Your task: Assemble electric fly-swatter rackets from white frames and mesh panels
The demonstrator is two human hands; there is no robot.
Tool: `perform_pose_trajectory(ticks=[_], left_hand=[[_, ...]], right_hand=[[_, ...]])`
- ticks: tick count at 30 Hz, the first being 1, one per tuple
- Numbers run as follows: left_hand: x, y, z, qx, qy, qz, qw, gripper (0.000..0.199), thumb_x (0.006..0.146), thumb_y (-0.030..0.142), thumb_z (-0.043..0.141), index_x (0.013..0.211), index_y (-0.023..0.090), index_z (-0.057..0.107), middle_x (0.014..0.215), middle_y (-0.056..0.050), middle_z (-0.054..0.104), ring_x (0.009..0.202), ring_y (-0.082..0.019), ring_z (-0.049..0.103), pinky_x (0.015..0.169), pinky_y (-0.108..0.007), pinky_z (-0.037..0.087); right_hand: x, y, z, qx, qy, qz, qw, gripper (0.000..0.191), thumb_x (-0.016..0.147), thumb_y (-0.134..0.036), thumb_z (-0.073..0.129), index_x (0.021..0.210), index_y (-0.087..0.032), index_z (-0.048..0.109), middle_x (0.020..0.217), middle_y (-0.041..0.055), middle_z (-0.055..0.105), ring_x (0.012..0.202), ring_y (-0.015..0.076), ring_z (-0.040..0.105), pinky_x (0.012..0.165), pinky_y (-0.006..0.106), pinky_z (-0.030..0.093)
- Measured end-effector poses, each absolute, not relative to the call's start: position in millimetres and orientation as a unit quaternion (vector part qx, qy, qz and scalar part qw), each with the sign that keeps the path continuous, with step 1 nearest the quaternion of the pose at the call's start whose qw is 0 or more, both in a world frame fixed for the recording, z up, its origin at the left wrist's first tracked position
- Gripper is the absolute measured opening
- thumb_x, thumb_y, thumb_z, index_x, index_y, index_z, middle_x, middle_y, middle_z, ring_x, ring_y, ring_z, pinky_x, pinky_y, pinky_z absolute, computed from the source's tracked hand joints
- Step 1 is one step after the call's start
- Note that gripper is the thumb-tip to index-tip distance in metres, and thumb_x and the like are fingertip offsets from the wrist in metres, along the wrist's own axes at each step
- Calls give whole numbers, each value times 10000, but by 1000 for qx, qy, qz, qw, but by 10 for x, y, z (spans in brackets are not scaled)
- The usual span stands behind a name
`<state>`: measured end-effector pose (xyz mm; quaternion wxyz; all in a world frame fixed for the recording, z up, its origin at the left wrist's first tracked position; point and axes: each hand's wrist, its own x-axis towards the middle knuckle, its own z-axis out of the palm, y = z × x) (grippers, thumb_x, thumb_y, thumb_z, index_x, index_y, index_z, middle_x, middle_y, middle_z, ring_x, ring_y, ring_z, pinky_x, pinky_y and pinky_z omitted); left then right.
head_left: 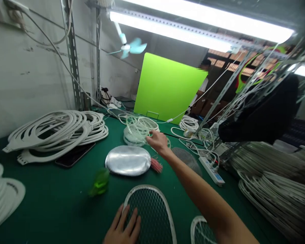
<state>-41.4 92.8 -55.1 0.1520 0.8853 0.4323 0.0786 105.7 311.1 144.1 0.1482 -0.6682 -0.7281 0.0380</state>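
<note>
My left hand [124,225] lies with its fingers spread on the left rim of a white-framed oval mesh piece [152,213] at the bottom centre. My right hand [158,140] reaches forward, its fingers bent together at the edge of a tangle of pale translucent strips [136,130]; what it grips there is too small to make out. Just below that hand sits a shiny silver oval mesh stack [128,160], with a bundle of pink strands [156,165] at its right end. A blurred green object [100,182] is left of the mesh piece.
White ring frames [63,132] lie over a dark phone [75,156] at left. At right are a power strip [211,171], cables and stacked frames [277,189]. A green panel [170,88] stands behind. A person [204,83] is partly visible beyond it.
</note>
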Motion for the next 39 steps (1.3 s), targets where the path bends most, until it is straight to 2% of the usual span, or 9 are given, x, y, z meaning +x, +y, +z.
perform_pose_trajectory(ticks=[2, 5, 9, 12, 16, 20, 26, 34, 39], left_hand=[[-443, 899, -350, 880, 433, 81, 178, 738, 821, 553, 612, 1464, 259, 402, 1520, -56, 367, 1412, -382, 282, 1190, -555, 187], [-425, 839, -79, 861, 458, 100, 197, 742, 846, 595, 552, 1473, 236, 383, 1527, -78, 367, 1434, -366, 233, 1192, -587, 78], [-382, 797, 126, 846, 474, 121, 214, 584, 892, 586, 489, 1370, 252, 520, 1442, -64, 493, 1392, -328, 340, 1182, -570, 160], [-427, 827, 235, 814, 504, 179, 226, 315, 936, 349, 476, 1188, 257, 639, 1312, -33, 596, 1297, -244, 462, 1138, -437, 326], [-510, 1024, 419, 679, 629, 252, 283, 319, 951, 280, 375, 1089, 219, 655, 1105, -45, 679, 996, -192, 633, 810, -281, 519], [-380, 1381, 500, 678, 638, 241, 274, 371, 940, 416, 448, 1182, 205, 635, 1121, -53, 687, 948, -200, 648, 751, -266, 494], [-91, 1748, 321, 710, 625, 204, 252, 183, 882, 303, 574, 917, 223, 735, 951, -31, 733, 908, -205, 656, 763, -275, 449], [-6, 1851, 206, 715, 624, 207, 238, 151, 859, 236, 583, 873, 215, 732, 962, -25, 709, 911, -182, 637, 794, -263, 436], [45, 1878, 155, 713, 631, 203, 227, 156, 852, 210, 561, 849, 197, 716, 920, -36, 692, 906, -184, 621, 794, -269, 431]], right_hand=[[1313, 2518, 1275, -660, -733, 55, 152, 351, 897, -305, 545, 1234, -226, 600, 856, 30, 697, 856, 205, 651, 727, 278, 455], [1675, 1591, 997, -656, -735, 90, 144, 414, 897, -309, 477, 1291, -226, 571, 737, 4, 677, 652, 178, 633, 565, 261, 415], [1990, 670, 583, -655, -738, 101, 127, 495, 892, -314, 403, 1352, -186, 534, 760, 51, 697, 585, 190, 629, 506, 277, 444], [2095, 298, 299, -645, -750, 87, 119, 526, 902, -307, 401, 1411, -207, 483, 758, 70, 713, 539, 184, 627, 452, 259, 443], [2053, 80, 76, -652, -746, 18, 135, 538, 903, -260, 403, 1438, -257, 453, 683, 52, 699, 467, 180, 596, 414, 265, 418], [1853, 70, 22, -644, -756, -6, 117, 552, 863, -175, 382, 1400, -185, 509, 661, 55, 691, 437, 191, 578, 418, 291, 441], [1678, 151, -15, -629, -768, -12, 119, 567, 819, -140, 380, 1362, -175, 540, 722, 56, 712, 497, 188, 621, 430, 272, 473], [1623, 139, -148, -608, -783, 9, 132, 550, 816, -131, 397, 1342, -195, 547, 959, 105, 732, 699, 213, 708, 468, 248, 518], [1574, 141, -195, -611, -782, 0, 125, 551, 796, -111, 401, 1320, -181, 555, 959, 110, 730, 720, 229, 709, 430, 260, 514]])
